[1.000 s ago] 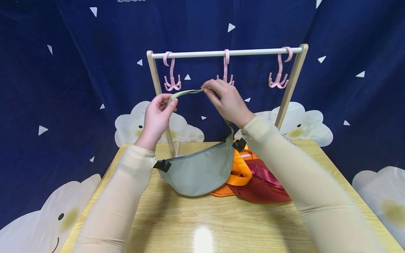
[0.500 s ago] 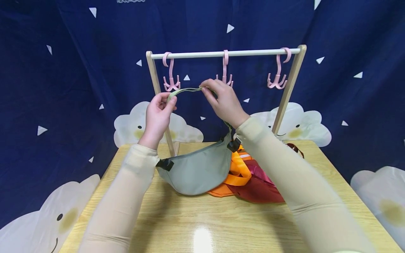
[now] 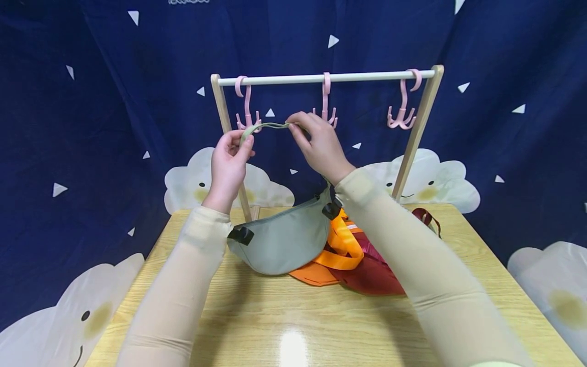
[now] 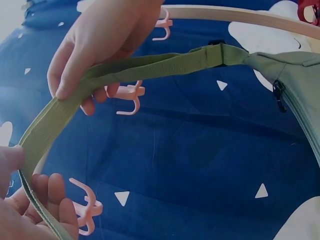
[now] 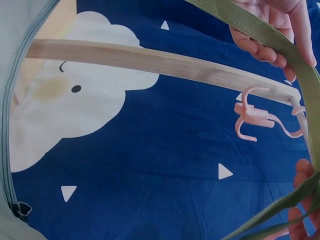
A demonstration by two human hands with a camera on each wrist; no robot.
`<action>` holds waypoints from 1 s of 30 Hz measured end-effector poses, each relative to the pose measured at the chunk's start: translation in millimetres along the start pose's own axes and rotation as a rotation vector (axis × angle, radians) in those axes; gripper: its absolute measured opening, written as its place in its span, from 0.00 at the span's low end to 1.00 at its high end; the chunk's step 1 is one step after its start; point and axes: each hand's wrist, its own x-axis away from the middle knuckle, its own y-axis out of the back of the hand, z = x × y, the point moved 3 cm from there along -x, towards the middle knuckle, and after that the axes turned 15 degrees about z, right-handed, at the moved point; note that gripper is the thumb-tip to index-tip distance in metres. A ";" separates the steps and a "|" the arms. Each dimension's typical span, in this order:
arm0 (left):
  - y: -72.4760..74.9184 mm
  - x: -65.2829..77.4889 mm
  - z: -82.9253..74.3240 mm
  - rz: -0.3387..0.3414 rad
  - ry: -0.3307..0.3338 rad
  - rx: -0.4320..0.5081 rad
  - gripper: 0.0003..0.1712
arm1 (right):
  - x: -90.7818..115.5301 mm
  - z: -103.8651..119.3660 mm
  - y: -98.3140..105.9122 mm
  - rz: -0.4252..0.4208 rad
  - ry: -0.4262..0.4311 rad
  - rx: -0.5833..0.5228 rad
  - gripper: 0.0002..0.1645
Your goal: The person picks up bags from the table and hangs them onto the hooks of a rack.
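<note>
A grey-green waist bag (image 3: 279, 239) hangs tilted from its light green strap (image 3: 268, 125), its right end higher. My left hand (image 3: 229, 165) pinches the strap between thumb and fingers, at the left end of the raised stretch. Farther right, my right hand (image 3: 318, 148) pinches the same strap from above, in front of the middle pink hook (image 3: 325, 97). Between the hands the strap arches past the prongs of the left pink hook (image 3: 248, 107). In the left wrist view the webbing (image 4: 165, 67) runs from the fingers to the bag's zipped end (image 4: 287, 75).
A rack with a white rail (image 3: 284, 79) and wooden posts stands on the wooden table (image 3: 266, 326). The right pink hook (image 3: 402, 104) hangs from that rail. Behind the grey-green bag lie an orange bag (image 3: 316, 274) and a dark red bag (image 3: 373, 275), partly hidden by the right sleeve.
Both hands have shifted slightly left and up, carrying the strap and bag with them. The strap now overlaps the left hook's prongs, and more of the orange bag shows.
</note>
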 end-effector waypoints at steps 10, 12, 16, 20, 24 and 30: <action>-1.1 -4.1 1.0 -0.034 0.006 0.042 0.19 | -7.5 3.1 -5.7 -0.033 -0.023 -0.013 0.13; -1.5 -4.9 1.4 -0.036 0.013 0.053 0.19 | -9.2 4.2 -7.0 -0.043 -0.022 -0.013 0.13; -0.9 -5.7 3.1 -0.045 0.033 0.060 0.20 | -11.7 5.4 -10.9 -0.057 -0.015 -0.009 0.12; 0.3 -7.2 5.4 -0.053 0.043 0.073 0.20 | -12.8 6.0 -14.2 -0.048 -0.035 -0.018 0.12; 0.6 -8.9 7.4 -0.057 0.050 0.083 0.20 | -14.1 5.8 -16.7 -0.042 -0.058 -0.016 0.12; 0.9 -8.9 11.0 -0.057 0.065 0.075 0.20 | -14.8 6.1 -19.1 -0.013 -0.062 -0.005 0.13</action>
